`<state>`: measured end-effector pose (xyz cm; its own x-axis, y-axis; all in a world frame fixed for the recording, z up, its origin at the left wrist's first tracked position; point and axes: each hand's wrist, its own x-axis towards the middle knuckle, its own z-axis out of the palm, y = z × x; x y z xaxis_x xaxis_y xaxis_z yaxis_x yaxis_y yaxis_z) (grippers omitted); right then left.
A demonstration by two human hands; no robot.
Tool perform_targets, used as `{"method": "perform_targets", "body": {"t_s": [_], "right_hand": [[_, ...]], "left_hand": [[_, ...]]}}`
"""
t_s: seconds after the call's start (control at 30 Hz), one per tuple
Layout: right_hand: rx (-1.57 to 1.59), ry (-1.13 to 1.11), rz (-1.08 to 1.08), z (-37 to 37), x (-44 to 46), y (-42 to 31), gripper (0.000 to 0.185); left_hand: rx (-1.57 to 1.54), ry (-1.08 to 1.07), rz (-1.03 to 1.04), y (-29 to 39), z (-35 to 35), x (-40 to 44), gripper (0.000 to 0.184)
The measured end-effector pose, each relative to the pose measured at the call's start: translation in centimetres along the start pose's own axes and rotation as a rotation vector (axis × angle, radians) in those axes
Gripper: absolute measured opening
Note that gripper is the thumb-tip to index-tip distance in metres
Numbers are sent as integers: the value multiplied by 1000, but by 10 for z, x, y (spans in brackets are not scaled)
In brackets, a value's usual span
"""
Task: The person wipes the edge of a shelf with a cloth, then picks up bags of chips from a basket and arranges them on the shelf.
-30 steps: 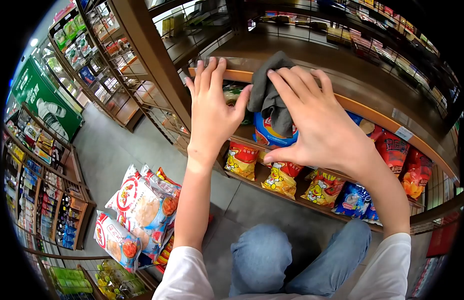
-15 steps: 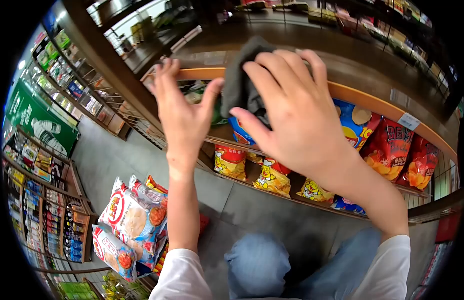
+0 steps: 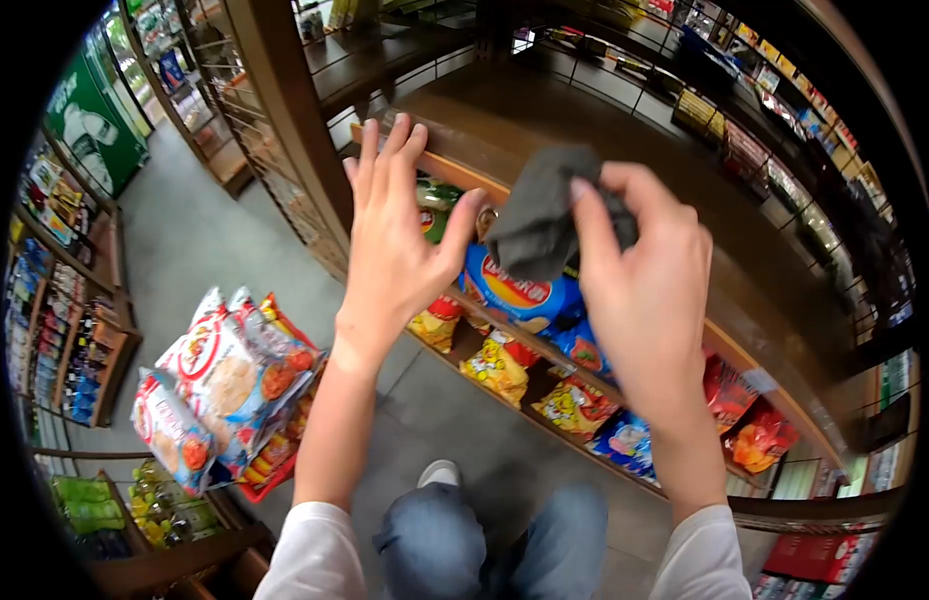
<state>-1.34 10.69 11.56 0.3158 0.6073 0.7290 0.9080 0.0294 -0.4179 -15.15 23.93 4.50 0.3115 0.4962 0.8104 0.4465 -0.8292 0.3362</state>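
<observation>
A dark grey cloth [image 3: 543, 215] hangs bunched from my right hand [image 3: 657, 275], pinched between the thumb and fingers. That hand is above the front edge of a brown wooden shelf [image 3: 465, 105]. To its left, my left hand [image 3: 403, 225] is open, fingers spread and thumb out, with its fingertips by the shelf's front edge; whether they touch it I cannot tell. Below the cloth, on the tier under that shelf, sits a blue chip bag [image 3: 520, 292]. Green bags [image 3: 433, 222] show partly behind my left thumb.
Yellow and red snack bags [image 3: 499, 366] line the bottom tier. Red bags [image 3: 763, 440] lie at the right end. On the floor to the left, a red basket [image 3: 275, 487] is heaped with white chip bags [image 3: 230, 375]. A brown post [image 3: 285, 120] rises left of the shelf.
The view has shifted. My right hand has turned, now pinching the cloth away from the shelf edge rather than lying spread over it. My left hand stays open near the edge.
</observation>
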Motion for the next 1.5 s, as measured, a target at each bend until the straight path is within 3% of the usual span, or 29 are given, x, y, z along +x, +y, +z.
{"method": "perform_targets", "body": {"t_s": [0.07,0.2,0.23,0.4,0.5,0.57,0.6,0.67,0.7,0.73,0.93,1.27,1.4,1.47,1.5], "right_hand": [[251,-52,171,-14,5,-3,19],[329,70,194,-33,-10,4,17],[416,96,231,-37,-21,10,15],[260,135,190,-76,-69,25,17],[365,194,212,-87,-75,35,17],[371,233,178,-93,-76,36,17],[370,238,179,-95,-75,37,17],[286,155,178,-95,-73,36,15],[314,148,201,-92,-71,32,15],[304,108,215,-92,-69,31,14],[244,93,97,-92,-64,34,14],[219,45,107,-85,-59,30,16],[187,36,19,-69,-47,17,19],[90,-10,-181,-60,-38,17,19],[77,-57,-180,-55,-35,17,21]], "left_hand": [[55,-62,24,4,0,-1,85],[94,-176,-67,28,6,-1,114],[123,-172,-87,34,5,0,115],[179,-186,-133,42,3,0,119],[182,-139,-148,51,5,-2,110],[-37,24,-14,71,0,-8,81],[-39,23,-9,81,-2,-5,81],[-133,-72,240,103,-6,-2,50],[-181,-38,213,119,-6,-3,33],[-193,-26,208,123,1,-7,28],[-137,41,112,132,19,-33,28],[-78,201,87,103,23,-28,26],[-166,193,76,93,21,-22,28],[-202,144,94,89,18,-20,28],[-206,143,95,91,18,-21,28]]}}
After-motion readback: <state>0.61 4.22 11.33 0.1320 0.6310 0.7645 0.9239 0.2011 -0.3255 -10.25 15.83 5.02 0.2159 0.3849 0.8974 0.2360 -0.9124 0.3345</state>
